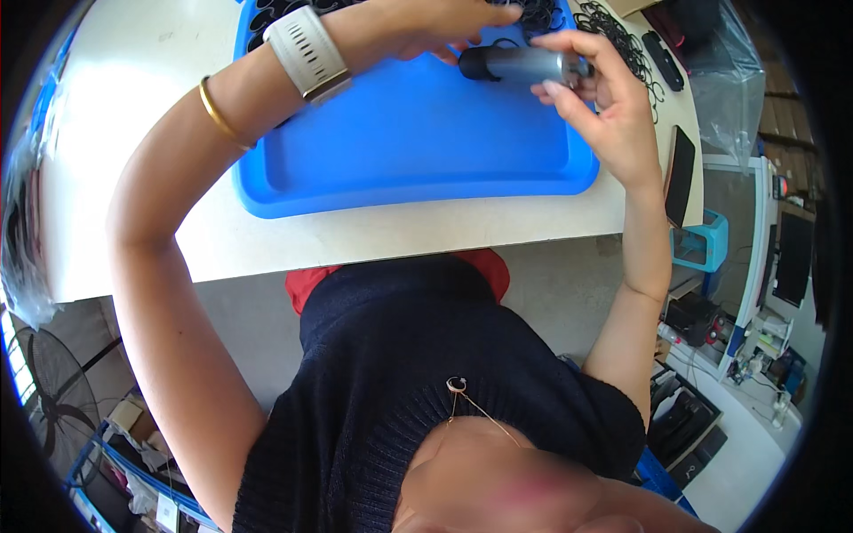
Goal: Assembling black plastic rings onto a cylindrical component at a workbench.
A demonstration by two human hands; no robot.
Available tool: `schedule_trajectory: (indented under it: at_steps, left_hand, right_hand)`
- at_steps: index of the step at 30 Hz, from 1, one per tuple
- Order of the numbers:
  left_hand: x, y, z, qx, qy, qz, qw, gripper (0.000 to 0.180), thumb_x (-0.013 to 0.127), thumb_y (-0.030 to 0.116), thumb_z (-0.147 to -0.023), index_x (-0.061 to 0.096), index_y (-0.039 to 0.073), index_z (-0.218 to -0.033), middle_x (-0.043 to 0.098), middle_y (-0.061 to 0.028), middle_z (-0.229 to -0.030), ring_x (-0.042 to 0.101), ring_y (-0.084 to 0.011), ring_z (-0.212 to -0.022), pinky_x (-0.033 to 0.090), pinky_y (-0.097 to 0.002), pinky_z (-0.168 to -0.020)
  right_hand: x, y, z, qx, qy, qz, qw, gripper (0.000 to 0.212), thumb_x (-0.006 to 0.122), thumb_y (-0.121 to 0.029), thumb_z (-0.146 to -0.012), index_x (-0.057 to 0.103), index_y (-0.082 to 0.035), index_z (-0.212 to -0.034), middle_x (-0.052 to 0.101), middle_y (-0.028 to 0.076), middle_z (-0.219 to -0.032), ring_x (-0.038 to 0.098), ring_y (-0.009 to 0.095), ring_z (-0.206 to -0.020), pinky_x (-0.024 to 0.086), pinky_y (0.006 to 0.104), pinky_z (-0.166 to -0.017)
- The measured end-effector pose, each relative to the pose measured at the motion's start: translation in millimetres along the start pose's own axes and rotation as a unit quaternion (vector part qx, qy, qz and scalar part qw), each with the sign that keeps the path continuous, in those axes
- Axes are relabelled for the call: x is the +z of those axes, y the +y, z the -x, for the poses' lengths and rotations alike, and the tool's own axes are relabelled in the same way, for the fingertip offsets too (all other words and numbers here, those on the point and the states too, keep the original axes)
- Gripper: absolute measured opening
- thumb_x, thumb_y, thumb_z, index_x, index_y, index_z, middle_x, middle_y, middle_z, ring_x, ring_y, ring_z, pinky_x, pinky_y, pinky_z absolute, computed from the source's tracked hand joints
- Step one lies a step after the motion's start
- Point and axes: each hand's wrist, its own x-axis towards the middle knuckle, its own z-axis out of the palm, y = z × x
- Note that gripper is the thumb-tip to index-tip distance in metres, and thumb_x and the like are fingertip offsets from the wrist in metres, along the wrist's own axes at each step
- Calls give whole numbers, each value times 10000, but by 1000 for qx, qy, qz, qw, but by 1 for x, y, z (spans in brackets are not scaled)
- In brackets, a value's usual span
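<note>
White table (pixel 426 235), blue tray (pixel 400 151), grey black-capped cylinder (pixel 515 64)

Bright, even daylight washes the white rectangular tabletop (pixel 133 107) almost to glare; shadows are soft. Fisheye bending curves its edges, and the rim goes black.

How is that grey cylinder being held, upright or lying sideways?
Sideways. The grey cylinder lies level above the blue tray, its black cap pointing left, gripped by the right hand and the left hand.
</note>
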Motion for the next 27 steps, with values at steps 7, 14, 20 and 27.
schedule_trajectory:
  at_steps: [7, 14, 20, 27]
  left_hand:
    - [20, -22, 51, 292, 43, -109, 949, 375, 651, 150, -990, 571, 32, -1336, 648, -120, -1261, 635, -216, -1115, 520, -354, -973]
    - [32, -28, 82, 335, 71, -127, 931, 390, 655, 41, -953, 565, 48, -1332, 604, -109, -1279, 634, -245, -1160, 522, -370, -1024]
    - [17, -36, 81, 340, 79, -107, 931, 449, 661, -95, -879, 588, 34, -1302, 584, -106, -1290, 643, -229, -1155, 541, -361, -1033]
    - [-1, -31, 98, 360, 87, -102, 923, 515, 741, -115, -788, 634, 41, -1267, 596, -78, -1259, 647, -181, -1066, 557, -331, -999]
  right_hand:
    - [-4, -9, 29, 198, -23, -79, 977, 456, 639, 47, -869, 596, -60, -1310, 670, 80, -1062, 683, 139, -911, 566, 279, -819]
    - [4, -3, 17, 220, -76, 73, 970, 517, 723, -107, -846, 584, -43, -1340, 716, 166, -1092, 704, 280, -931, 528, 368, -871]
    - [11, 1, 8, 171, -78, 132, 973, 482, 785, -150, -828, 657, -31, -1277, 734, 185, -1099, 721, 269, -950, 547, 372, -853]
    - [16, -4, 11, 91, -50, 33, 994, 479, 786, -65, -834, 654, -5, -1290, 736, 114, -1147, 706, 175, -964, 551, 298, -878]
